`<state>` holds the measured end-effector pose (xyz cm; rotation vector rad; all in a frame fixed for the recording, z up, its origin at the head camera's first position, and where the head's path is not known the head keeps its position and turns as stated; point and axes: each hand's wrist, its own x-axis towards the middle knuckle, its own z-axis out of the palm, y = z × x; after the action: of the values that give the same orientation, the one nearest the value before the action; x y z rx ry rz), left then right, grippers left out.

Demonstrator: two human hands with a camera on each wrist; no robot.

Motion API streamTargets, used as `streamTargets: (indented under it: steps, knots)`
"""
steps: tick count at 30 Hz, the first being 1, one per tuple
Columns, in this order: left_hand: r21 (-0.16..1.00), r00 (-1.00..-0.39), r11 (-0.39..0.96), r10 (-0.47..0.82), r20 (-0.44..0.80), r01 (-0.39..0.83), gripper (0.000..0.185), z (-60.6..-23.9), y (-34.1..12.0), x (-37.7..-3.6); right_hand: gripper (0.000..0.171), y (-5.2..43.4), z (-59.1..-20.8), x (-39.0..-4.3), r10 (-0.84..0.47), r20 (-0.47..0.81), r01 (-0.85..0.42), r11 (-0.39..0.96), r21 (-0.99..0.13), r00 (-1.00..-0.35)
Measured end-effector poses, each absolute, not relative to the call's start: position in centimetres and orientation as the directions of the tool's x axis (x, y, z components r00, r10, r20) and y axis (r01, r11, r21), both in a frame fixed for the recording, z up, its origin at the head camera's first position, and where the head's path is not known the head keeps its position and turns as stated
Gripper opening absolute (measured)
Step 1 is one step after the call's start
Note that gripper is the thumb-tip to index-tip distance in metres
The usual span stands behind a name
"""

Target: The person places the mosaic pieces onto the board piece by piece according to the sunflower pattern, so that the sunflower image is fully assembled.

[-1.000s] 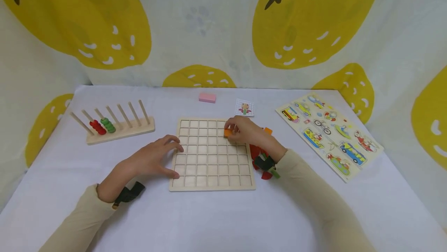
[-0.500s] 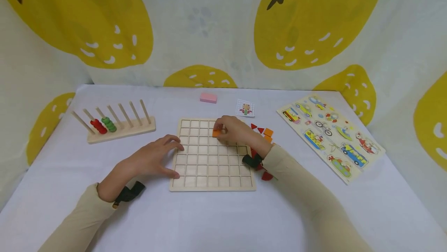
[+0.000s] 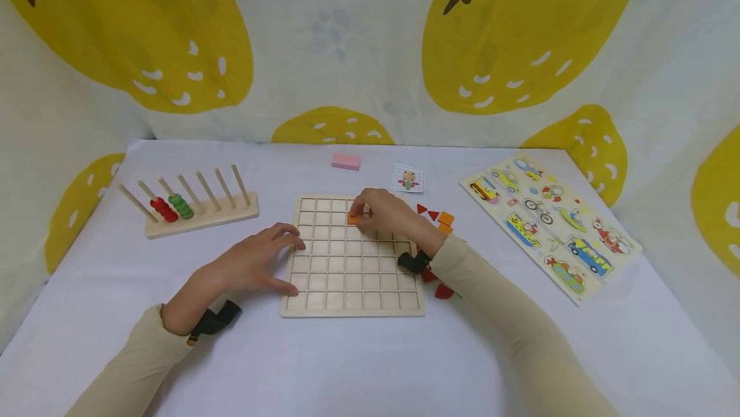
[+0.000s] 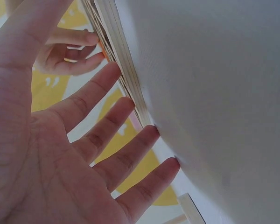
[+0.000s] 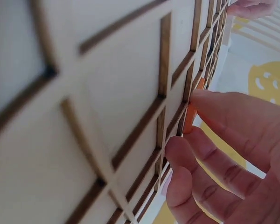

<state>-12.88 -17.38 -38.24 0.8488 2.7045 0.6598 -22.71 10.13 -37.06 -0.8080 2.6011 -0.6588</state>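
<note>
Fingers: right hand (image 3: 384,211) pinches an orange tile (image 3: 354,218) on the grid board (image 3: 352,288), second row from the far edge; left hand (image 3: 254,263) lies spread and relaxed, fingertips on the board's left edge.
Backdrop: lemon-print curtain (image 3: 347,38) on all sides.
Tabletop (image 3: 370,365): white cloth.
Vehicle puzzle (image 3: 549,224): far right.
Peg rack (image 3: 191,202): far left.
Loose tiles (image 3: 439,218): right of board.

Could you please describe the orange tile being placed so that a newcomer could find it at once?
Find the wooden grid board at the table's middle. In its second row from the far edge, the right hand pinches the orange tile. It is the only coloured piece on the board; other tiles lie loose beside it.
</note>
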Motion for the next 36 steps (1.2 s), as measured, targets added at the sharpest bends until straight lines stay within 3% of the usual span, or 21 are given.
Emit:
streamTargets:
  steps: [19,36]
  knots:
    - [0.486,-0.816,0.746,0.568,-0.108,0.456,0.068,-38.4,-17.1,-12.8,0.013,10.5,-37.1,-22.1,-0.640,-0.099,-0.502,0.681,-0.534,-0.762]
    - [0.476,-0.820,0.753,0.562,-0.107,0.454,0.068,-38.5,-17.4,-12.8,0.015,14.0,-36.3,-22.4,-0.599,-0.069,-0.466,0.684,-0.561,-0.798]
